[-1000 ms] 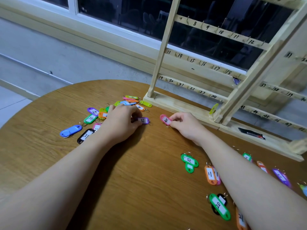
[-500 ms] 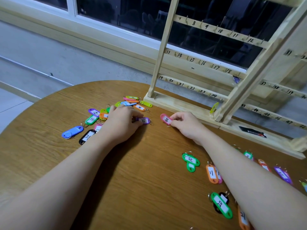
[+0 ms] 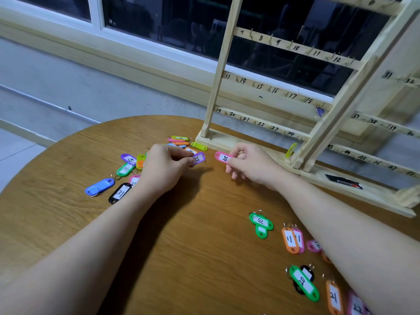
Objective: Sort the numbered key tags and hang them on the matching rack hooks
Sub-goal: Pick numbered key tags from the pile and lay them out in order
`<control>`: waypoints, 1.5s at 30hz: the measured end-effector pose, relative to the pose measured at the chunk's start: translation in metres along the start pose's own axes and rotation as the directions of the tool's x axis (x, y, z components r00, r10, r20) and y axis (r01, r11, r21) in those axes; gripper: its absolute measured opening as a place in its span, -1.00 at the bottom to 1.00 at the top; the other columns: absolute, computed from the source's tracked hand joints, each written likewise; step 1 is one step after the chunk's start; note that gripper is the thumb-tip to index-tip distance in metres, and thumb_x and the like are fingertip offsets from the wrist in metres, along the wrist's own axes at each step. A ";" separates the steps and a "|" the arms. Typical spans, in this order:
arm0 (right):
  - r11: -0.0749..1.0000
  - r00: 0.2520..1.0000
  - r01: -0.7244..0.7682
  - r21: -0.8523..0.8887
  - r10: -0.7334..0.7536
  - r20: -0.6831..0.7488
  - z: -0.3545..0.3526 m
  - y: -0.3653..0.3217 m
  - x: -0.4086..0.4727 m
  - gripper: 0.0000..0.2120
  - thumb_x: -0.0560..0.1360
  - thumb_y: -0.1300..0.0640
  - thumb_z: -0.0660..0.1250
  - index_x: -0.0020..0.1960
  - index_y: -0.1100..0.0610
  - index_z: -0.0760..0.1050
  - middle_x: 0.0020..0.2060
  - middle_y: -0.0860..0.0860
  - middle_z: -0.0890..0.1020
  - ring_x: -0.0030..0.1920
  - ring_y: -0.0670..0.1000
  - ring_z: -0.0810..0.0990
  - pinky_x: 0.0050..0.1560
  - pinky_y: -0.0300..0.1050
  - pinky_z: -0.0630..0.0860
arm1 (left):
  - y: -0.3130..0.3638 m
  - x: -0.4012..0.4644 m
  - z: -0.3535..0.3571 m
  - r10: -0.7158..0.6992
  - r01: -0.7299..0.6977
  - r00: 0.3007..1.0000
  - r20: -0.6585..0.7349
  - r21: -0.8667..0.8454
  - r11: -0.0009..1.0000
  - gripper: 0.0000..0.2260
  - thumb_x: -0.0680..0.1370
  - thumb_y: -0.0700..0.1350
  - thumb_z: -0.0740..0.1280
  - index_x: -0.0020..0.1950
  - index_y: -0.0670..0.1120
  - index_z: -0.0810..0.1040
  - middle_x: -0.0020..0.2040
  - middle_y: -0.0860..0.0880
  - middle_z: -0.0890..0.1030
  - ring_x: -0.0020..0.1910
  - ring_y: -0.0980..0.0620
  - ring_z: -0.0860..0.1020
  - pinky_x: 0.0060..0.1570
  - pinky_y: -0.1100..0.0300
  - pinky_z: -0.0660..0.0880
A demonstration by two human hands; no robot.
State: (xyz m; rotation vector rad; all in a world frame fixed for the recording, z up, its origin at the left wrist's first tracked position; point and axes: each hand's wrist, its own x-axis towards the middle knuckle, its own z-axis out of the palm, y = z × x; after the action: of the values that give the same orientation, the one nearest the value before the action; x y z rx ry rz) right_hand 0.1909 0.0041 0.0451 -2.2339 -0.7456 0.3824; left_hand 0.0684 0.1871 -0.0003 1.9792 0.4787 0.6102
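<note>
The right hand [image 3: 250,164] pinches a pink plastic key tag [image 3: 222,157] whose long axis points leftward from the fingers; the left hand [image 3: 166,169] pinches a purple plastic tag [image 3: 198,158]; the wooden rack [image 3: 268,123] rises just beyond.

The light comes from above and is soft and even. The bench [image 3: 68,223] looks warm and bright. The window [image 3: 159,21] is dark, with faint shapes shining back in the glass. Soft shadows lie under the arms and the hands. The picture bends at the edges, so the rack [image 3: 322,123] leans and its right side looks a bit blurry. The middle is sharp and the numbers are easy to read.
</note>
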 end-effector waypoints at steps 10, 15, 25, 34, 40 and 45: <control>0.988 0.995 0.094 0.120 -0.091 -0.028 0.007 -0.020 0.005 -0.84 0.63 0.18 0.31 0.00 -0.01 0.62 -0.40 0.03 0.60 -0.33 -0.04 0.54 -0.28 -0.17 0.49 | 0.012 -0.004 0.001 -0.121 0.110 0.993 0.000 -0.428 0.897 -0.93 0.55 -0.19 0.46 0.00 -0.14 0.72 -0.21 -0.01 0.74 -0.35 0.24 0.54 -0.31 0.43 0.45; 0.992 0.996 0.085 0.090 -0.081 -0.041 0.006 -0.018 0.005 -0.80 0.64 0.20 0.27 -0.06 0.02 0.63 -0.35 -0.01 0.58 -0.33 -0.07 0.55 -0.29 -0.16 0.47 | 0.010 -0.003 0.004 -0.066 0.083 0.996 0.056 -0.387 0.918 -0.94 0.58 -0.21 0.41 0.00 -0.17 0.67 -0.20 -0.01 0.74 -0.41 0.15 0.42 -0.33 0.37 0.43; 1.000 1.000 0.026 0.012 -0.026 -0.008 0.002 -0.005 0.002 -0.76 0.65 0.18 0.27 -0.02 0.30 0.64 -0.28 0.03 0.63 -0.29 -0.06 0.57 -0.27 -0.15 0.47 | 0.010 -0.006 0.006 -0.042 0.066 0.996 0.081 -0.325 0.944 -0.94 0.61 -0.21 0.38 -0.05 -0.12 0.62 -0.20 0.02 0.74 -0.39 0.15 0.50 -0.31 0.29 0.48; 0.999 1.000 -0.006 0.053 0.006 -0.008 -0.007 0.003 -0.020 -0.82 0.65 0.20 0.23 0.05 0.13 0.62 -0.35 -0.03 0.58 -0.37 -0.09 0.55 -0.35 -0.21 0.44 | 0.019 -0.021 0.008 0.073 -0.031 0.984 0.161 -0.248 0.968 -0.93 0.63 -0.21 0.33 0.02 -0.09 0.60 -0.18 0.04 0.74 -0.30 0.17 0.55 -0.20 0.35 0.49; 0.998 0.999 -0.033 -0.046 0.033 -0.011 -0.038 0.008 -0.070 -0.79 0.66 0.17 0.23 -0.03 0.01 0.60 -0.33 -0.05 0.60 -0.34 -0.12 0.59 -0.28 -0.17 0.49 | 0.016 -0.034 -0.003 0.139 -0.111 0.976 0.166 -0.164 0.980 -0.75 0.61 -0.20 0.37 -0.02 0.20 0.63 -0.19 0.10 0.73 -0.28 0.20 0.53 -0.10 0.30 0.50; 0.988 0.995 -0.076 -0.136 0.067 -0.068 -0.086 0.021 -0.136 -0.78 0.67 0.17 0.21 -0.06 0.13 0.60 -0.34 -0.03 0.62 -0.35 -0.13 0.59 -0.30 -0.21 0.46 | 0.024 -0.056 -0.007 0.146 -0.120 0.971 0.192 -0.138 0.983 -0.74 0.60 -0.20 0.38 0.10 0.18 0.64 -0.16 0.11 0.73 -0.29 0.30 0.55 -0.14 0.42 0.48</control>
State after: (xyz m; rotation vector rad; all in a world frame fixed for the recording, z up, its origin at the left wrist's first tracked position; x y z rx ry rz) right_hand 0.1324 -0.1393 0.0945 -2.3966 -0.6787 0.3013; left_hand 0.0215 0.1492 0.0119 1.9383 0.1797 0.5029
